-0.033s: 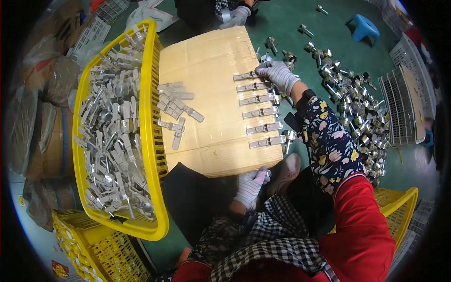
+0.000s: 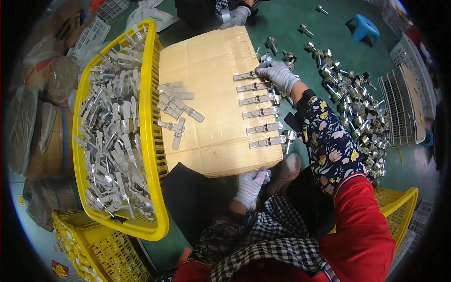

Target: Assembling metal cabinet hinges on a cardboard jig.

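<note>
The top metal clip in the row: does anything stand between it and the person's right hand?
No, nothing visible does: the right hand is right at the right end of the top metal clip.

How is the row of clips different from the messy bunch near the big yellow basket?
The row of clips is neatly spaced, while some clips in the bunch overlap. The row's clips lie nearly parallel; the bunch's point different ways. The row sits along the tan surface's right edge, by the right hand; the bunch is near the yellow basket. Both contain greyish, long-shaped clips.
</note>
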### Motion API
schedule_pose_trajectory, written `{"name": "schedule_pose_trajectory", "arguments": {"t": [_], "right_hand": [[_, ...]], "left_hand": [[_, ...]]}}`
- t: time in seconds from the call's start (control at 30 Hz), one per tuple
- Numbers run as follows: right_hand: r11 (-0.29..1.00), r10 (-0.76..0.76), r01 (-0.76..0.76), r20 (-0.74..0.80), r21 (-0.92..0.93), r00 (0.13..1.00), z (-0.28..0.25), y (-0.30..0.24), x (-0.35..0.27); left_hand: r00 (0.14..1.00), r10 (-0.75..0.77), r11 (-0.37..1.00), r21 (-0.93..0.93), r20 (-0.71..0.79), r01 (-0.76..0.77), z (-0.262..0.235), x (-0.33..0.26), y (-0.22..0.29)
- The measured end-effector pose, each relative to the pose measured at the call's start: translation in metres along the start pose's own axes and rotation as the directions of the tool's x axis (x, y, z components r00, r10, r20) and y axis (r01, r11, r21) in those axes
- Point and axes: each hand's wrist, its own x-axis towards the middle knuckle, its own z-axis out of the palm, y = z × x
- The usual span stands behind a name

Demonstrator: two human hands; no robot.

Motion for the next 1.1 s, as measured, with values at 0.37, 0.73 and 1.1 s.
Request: {"name": "schedule_pose_trajectory", "arguments": {"t": [0.37,0.73,1.1], "right_hand": [[0.997,-0.043,0.042,-0.022,-0.061,0.999,0.001,-0.001,0.001],[0.854,-0.109,0.037,-0.109,-0.520,0.988,0.007,-0.025,-0.006],[0.850,-0.150,-0.036,-0.306,-0.525,0.940,-0.038,0.023,-0.069]], "left_hand": [[1.000,0.003,1.000,0.023,-0.016,-0.003,-0.001,0.000,-0.001],[1.000,-0.013,1.000,0.008,0.012,0.013,-0.012,0.003,-0.015],[0.998,0.066,0.977,0.200,0.017,-0.068,-0.020,0.001,0.016]]}}
